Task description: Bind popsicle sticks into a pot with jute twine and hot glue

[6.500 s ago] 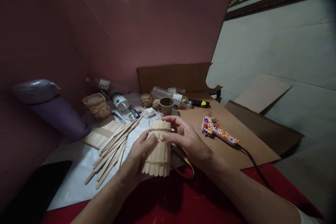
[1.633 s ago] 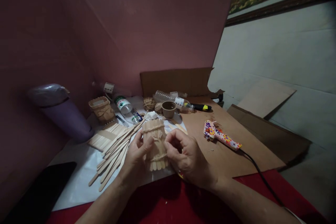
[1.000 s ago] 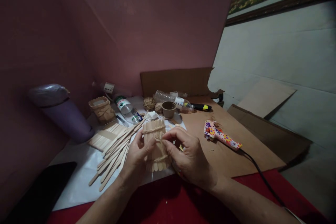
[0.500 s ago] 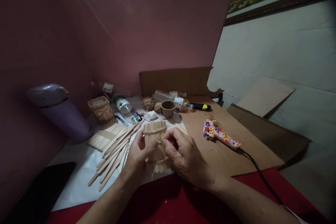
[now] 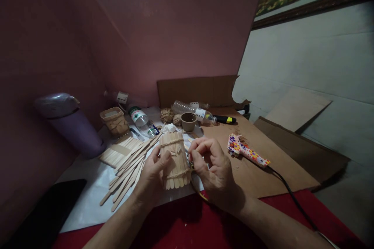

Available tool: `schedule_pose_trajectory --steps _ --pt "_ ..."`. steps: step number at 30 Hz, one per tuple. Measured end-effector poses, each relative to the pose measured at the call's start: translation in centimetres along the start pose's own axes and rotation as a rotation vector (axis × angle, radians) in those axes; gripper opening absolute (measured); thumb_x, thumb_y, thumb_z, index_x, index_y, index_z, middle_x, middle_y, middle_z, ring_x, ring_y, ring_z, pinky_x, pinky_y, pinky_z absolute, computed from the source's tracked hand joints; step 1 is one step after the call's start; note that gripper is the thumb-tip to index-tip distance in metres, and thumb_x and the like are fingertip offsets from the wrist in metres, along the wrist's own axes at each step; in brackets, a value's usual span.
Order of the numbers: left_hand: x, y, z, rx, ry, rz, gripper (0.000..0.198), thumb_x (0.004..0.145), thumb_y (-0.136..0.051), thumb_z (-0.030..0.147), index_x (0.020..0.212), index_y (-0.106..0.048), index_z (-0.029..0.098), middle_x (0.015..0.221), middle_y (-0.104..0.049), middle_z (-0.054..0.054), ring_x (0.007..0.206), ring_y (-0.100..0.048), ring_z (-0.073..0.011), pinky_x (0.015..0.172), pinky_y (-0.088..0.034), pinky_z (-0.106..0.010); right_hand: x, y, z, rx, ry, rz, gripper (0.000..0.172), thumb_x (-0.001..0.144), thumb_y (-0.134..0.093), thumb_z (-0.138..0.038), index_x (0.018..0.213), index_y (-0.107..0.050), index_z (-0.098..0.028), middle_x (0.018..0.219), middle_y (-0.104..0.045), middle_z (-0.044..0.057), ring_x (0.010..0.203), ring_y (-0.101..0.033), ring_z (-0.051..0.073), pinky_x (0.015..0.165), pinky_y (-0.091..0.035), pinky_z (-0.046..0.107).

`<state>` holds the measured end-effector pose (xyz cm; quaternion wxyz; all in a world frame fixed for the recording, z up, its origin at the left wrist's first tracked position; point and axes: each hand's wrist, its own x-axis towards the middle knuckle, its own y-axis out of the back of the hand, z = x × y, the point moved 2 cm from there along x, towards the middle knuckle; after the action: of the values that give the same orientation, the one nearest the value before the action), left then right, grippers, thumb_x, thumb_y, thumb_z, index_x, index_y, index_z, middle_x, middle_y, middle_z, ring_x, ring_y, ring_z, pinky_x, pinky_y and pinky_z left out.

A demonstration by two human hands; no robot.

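A holder of upright wooden craft sticks (image 5: pixel 175 163), bound with twine near its top and bottom, has a small twine bow on its front. My left hand (image 5: pixel 153 169) grips it by the left side, thumb on the front. Just right of the holder, my right hand (image 5: pixel 212 165) is closed, thumb and fingertips pinched together; what they hold, if anything, is too small to make out. Loose craft sticks (image 5: pixel 128 179) lie fanned out to the left, beside a banded bundle of sticks (image 5: pixel 119 151).
Behind stand a brown cup (image 5: pixel 188 122), a second stick holder (image 5: pixel 114 121) and plastic bottles (image 5: pixel 140 118), with twine balls (image 5: pixel 167 115). A flower-patterned glue gun (image 5: pixel 247 151) with a black cord lies on cardboard (image 5: pixel 280 179) at the right.
My right hand has moved off the holder's front to the right, uncovering the bow. The holder is turned and tilted slightly in my left hand.
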<state>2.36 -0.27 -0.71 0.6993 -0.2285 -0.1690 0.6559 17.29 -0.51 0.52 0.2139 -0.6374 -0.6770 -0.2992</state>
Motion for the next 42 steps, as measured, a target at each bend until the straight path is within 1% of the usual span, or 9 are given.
schedule_pose_trajectory --steps 4,8,12,18,21,26,30,36,42 --pt "0.1 0.0 0.1 0.039 -0.036 0.005 0.056 0.067 -0.081 0.033 0.115 -0.057 0.017 0.103 -0.071 -0.009 0.087 -0.070 -0.0239 0.075 -0.056 -0.032 0.5 -0.2 0.0 -0.102 0.018 -0.032 0.010 0.090 -0.054 -0.011 0.090 -0.057 -0.020 0.083 -0.059 0.001 0.076 -0.057 0.014 0.067 -0.046 0.028" --pt "0.1 0.0 0.2 0.076 -0.042 0.011 0.063 0.066 -0.082 0.033 0.121 -0.055 0.017 0.107 -0.071 -0.010 0.089 -0.069 -0.0243 0.074 -0.056 -0.031 0.8 -0.2 -0.3 -0.152 0.112 -0.073 0.014 0.089 -0.055 -0.008 0.094 -0.065 -0.017 0.087 -0.063 0.004 0.082 -0.059 0.016 0.073 -0.048 0.030" --pt "0.2 0.2 0.1 0.106 -0.052 -0.002 0.064 0.067 -0.082 0.036 0.121 -0.055 0.017 0.109 -0.070 -0.011 0.089 -0.070 -0.0241 0.075 -0.055 -0.030 0.9 -0.2 -0.3 -0.171 0.132 -0.081 0.016 0.090 -0.054 -0.007 0.097 -0.066 -0.015 0.088 -0.063 0.006 0.084 -0.060 0.016 0.075 -0.049 0.031" --pt "0.4 0.3 -0.2 0.102 -0.068 0.007 0.068 0.063 -0.083 0.039 0.121 -0.056 0.016 0.110 -0.070 -0.013 0.083 -0.070 -0.0247 0.070 -0.056 -0.032 0.9 -0.3 -0.3 -0.194 0.144 -0.108 0.020 0.087 -0.052 -0.005 0.097 -0.065 -0.016 0.087 -0.061 0.006 0.083 -0.058 0.017 0.073 -0.049 0.033" --pt "0.2 0.2 -0.1 0.089 -0.062 0.015 0.064 0.063 -0.083 0.039 0.118 -0.058 0.016 0.108 -0.070 -0.012 0.085 -0.070 -0.0253 0.073 -0.056 -0.033 0.8 -0.4 -0.4 -0.207 0.121 -0.118 0.019 0.088 -0.052 -0.006 0.096 -0.063 -0.018 0.087 -0.060 0.004 0.082 -0.057 0.017 0.073 -0.048 0.033" --pt "0.5 0.4 -0.2 0.094 -0.089 0.025 0.066 0.060 -0.085 0.037 0.115 -0.058 0.015 0.103 -0.071 -0.012 0.087 -0.070 -0.0270 0.074 -0.055 -0.033 0.8 -0.3 -0.5 -0.223 0.062 -0.089 0.011 0.091 -0.053 -0.013 0.090 -0.062 -0.019 0.083 -0.059 0.003 0.076 -0.056 0.016 0.068 -0.046 0.031" --pt "1.0 0.9 -0.6 0.138 -0.166 -0.004 0.061 0.065 -0.083 0.035 0.116 -0.056 0.016 0.105 -0.071 -0.011 0.092 -0.069 -0.0269 0.075 -0.055 -0.032 0.8 -0.3 -0.6 -0.224 0.037 -0.096 0.010 0.091 -0.054 -0.014 0.088 -0.062 -0.017 0.081 -0.059 0.002 0.073 -0.055 0.015 0.065 -0.044 0.029" --pt "0.7 1.1 -0.7 0.258 -0.307 0.007 0.056 0.069 -0.080 0.029 0.118 -0.054 0.020 0.115 -0.068 -0.009 0.107 -0.063 -0.0268 0.088 -0.051 -0.033 0.8 -0.4 -0.3 -0.244 -0.009 -0.074 0.011 0.090 -0.055 -0.016 0.082 -0.061 -0.017 0.079 -0.060 0.002 0.071 -0.056 0.015 0.064 -0.044 0.029" --pt "0.1 0.9 -0.5 0.343 -0.400 0.035 0.068 0.067 -0.082 0.026 0.127 -0.050 0.022 0.127 -0.062 -0.010 0.120 -0.056 -0.0292 0.099 -0.045 -0.035 0.7 -0.3 0.0 -0.195 -0.190 -0.063 0.013 0.089 -0.056 -0.024 0.078 -0.060 -0.018 0.074 -0.063 0.003 0.065 -0.056 0.016 0.059 -0.046 0.029"
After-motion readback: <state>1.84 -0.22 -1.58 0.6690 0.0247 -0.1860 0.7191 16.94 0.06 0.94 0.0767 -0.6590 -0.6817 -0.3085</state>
